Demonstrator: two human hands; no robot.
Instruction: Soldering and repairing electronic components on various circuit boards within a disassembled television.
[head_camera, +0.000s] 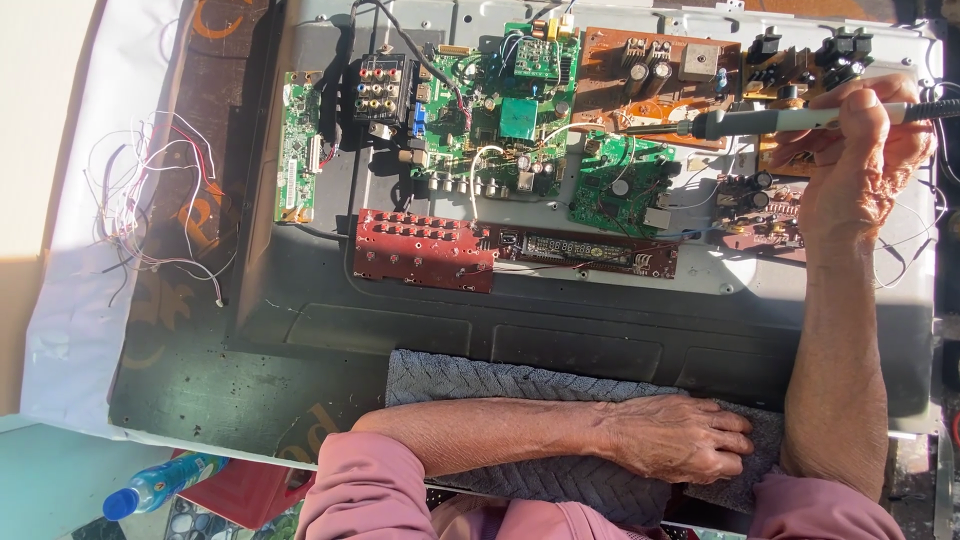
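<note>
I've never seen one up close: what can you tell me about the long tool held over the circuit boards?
The slim grey-handled soldering iron lies nearly level, its dark metal tip pointing left onto the green circuit board. The right hand grips its handle, and a black cord leaves the rear end toward the right edge.

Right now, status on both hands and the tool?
Right hand gripping grey-handled soldering iron, tip at green circuit board. Left hand flat on grey knitted cloth. Nothing blocking.
</note>
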